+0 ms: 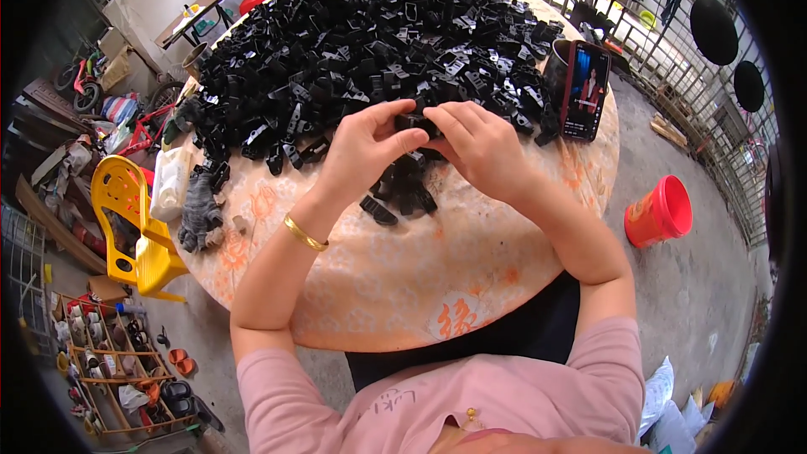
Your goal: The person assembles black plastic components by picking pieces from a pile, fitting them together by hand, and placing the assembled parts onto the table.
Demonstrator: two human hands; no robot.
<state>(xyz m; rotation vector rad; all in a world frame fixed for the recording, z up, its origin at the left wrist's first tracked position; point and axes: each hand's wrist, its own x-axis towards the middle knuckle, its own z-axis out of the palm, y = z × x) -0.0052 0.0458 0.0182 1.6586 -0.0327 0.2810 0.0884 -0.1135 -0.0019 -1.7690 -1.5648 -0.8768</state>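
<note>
Both my hands meet over the near edge of a big heap of small black plastic parts (353, 42). Between the fingertips they hold one black plastic part (412, 121), mostly covered by the fingers. My left hand (368, 145), with a gold bangle on its wrist, pinches it from the left. From the right, my right hand (481, 147) grips it with bent fingers. Just below the hands lies a small cluster of black parts (405, 189) on the patterned tablecloth (378, 286).
A phone (585, 91) with a lit screen stands propped at the table's right. Grey gloves (202, 212) and a white packet (171, 183) lie at the left edge. A yellow chair (134, 235) stands left, a red bucket (658, 212) right. A shoe rack (118, 361) is lower left.
</note>
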